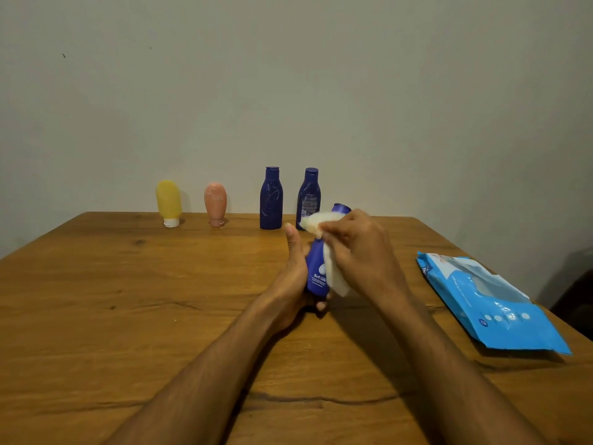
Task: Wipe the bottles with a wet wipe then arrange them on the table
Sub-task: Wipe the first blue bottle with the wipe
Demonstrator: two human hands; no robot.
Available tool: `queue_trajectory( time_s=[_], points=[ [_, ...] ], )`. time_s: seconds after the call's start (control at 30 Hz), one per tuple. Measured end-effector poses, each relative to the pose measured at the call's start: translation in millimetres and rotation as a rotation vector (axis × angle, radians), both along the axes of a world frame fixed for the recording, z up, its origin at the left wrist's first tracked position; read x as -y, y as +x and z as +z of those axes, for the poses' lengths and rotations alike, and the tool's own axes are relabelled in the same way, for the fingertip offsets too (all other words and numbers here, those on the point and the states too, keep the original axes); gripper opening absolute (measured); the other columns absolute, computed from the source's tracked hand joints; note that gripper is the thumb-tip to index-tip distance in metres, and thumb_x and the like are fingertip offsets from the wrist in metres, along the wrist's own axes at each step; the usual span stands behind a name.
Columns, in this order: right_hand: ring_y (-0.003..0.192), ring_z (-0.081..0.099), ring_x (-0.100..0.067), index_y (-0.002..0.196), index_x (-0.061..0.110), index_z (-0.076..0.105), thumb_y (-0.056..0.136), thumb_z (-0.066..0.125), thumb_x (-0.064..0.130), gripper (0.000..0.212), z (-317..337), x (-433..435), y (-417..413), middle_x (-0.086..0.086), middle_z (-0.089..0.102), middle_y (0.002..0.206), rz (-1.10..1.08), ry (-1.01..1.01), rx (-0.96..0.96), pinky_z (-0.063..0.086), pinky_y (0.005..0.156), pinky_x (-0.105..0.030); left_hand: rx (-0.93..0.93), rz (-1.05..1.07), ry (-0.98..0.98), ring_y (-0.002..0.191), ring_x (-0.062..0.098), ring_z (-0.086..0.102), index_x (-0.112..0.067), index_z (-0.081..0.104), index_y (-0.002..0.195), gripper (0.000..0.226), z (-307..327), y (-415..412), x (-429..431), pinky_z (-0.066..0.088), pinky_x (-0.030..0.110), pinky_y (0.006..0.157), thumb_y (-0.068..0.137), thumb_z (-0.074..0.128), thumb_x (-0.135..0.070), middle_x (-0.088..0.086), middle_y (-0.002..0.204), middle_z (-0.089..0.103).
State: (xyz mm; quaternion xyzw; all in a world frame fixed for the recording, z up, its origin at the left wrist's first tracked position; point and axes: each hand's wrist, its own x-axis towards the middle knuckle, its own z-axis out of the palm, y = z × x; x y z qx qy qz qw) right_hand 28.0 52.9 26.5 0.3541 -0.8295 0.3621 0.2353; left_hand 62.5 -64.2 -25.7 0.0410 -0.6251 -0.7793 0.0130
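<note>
While the left hand (290, 279) grips the blue bottle (316, 268) by its base, left of the wipe pack (500, 313), the right hand (362, 248) pinches a wet wipe (337, 277) against it; light, stiff, likely slippery damp.

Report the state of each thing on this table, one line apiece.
Yellow bottle: standing on its cap.
Pink bottle: standing on its cap.
Left dark bottle: upright, cap shut.
Right dark bottle: upright, cap shut.
Held blue bottle: tilted, gripped by left hand.
Wipe: draped over that bottle, pinched by right hand.
Wipe pack: lying flat on table.
</note>
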Motion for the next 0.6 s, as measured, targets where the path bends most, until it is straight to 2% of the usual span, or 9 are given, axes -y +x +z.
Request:
queue_trajectory(
  time_s=[0.1, 0.23, 0.37, 0.47, 0.53, 0.6],
  points=[
    [0.096, 0.047, -0.003, 0.125, 0.014, 0.058, 0.091, 0.055, 0.027, 0.036, -0.7, -2.2, -7.0, -0.003, 0.051, 0.112, -0.059, -0.150, 0.031, 0.035, 0.063, -0.003, -0.014, -0.029, -0.019, 0.058, 0.016, 0.058, -0.029, 0.057, 0.119, 0.090, -1.8, -2.2, 1.5, 0.048, 0.024, 0.046, 0.075, 0.003, -0.086, 0.010, 0.078, 0.063],
    [0.105, 0.048, -0.007, 0.126, 0.014, 0.057, 0.089, 0.057, 0.024, 0.038, -5.9, -3.9, -9.2, -0.002, 0.051, 0.114, 0.003, -0.173, 0.091, 0.041, 0.067, -0.006, -0.001, -0.040, 0.075, 0.058, 0.017, 0.056, -0.029, 0.052, 0.129, 0.095, -2.1, -3.5, 3.4, 0.046, 0.026, 0.047, 0.073, 0.006, -0.090, 0.012, 0.082, 0.059],
    [0.089, 0.053, -0.002, 0.118, 0.017, 0.063, 0.087, 0.062, 0.021, 0.031, -5.9, -5.7, -11.0, 0.002, 0.058, 0.106, 0.128, -0.100, 0.075, 0.044, 0.064, -0.006, -0.003, -0.017, 0.244, 0.058, 0.019, 0.055, -0.019, 0.053, 0.125, 0.098, -0.8, -3.9, 3.3, 0.045, 0.024, 0.045, 0.074, 0.011, -0.090, 0.012, 0.080, 0.061],
    [0.092, 0.053, -0.003, 0.123, 0.016, 0.059, 0.088, 0.061, 0.024, 0.036, -5.0, -5.5, -11.7, 0.007, 0.052, 0.105, 0.083, -0.167, 0.104, 0.043, 0.059, -0.004, -0.004, -0.025, 0.277, 0.059, 0.019, 0.056, -0.021, 0.051, 0.128, 0.097, 0.1, -4.6, 3.3, 0.045, 0.024, 0.044, 0.074, 0.010, -0.090, 0.013, 0.084, 0.063],
    [0.098, 0.053, -0.006, 0.123, 0.015, 0.059, 0.088, 0.060, 0.024, 0.036, -4.6, -4.1, -9.6, 0.005, 0.051, 0.108, 0.074, -0.195, 0.106, 0.044, 0.064, -0.007, -0.002, -0.023, 0.303, 0.058, 0.019, 0.057, -0.022, 0.049, 0.131, 0.098, 0.8, -4.2, 2.2, 0.046, 0.024, 0.044, 0.073, 0.011, -0.090, 0.014, 0.084, 0.064],
    [0.095, 0.052, -0.005, 0.119, 0.016, 0.063, 0.087, 0.062, 0.022, 0.032, -4.4, -2.2, -5.5, 0.003, 0.054, 0.108, 0.135, -0.096, 0.111, 0.047, 0.072, -0.012, -0.008, -0.019, 0.328, 0.062, 0.022, 0.061, -0.018, 0.050, 0.132, 0.102, 1.1, -3.1, 2.6, 0.050, 0.027, 0.046, 0.069, 0.014, -0.091, 0.014, 0.084, 0.066]
  ],
)
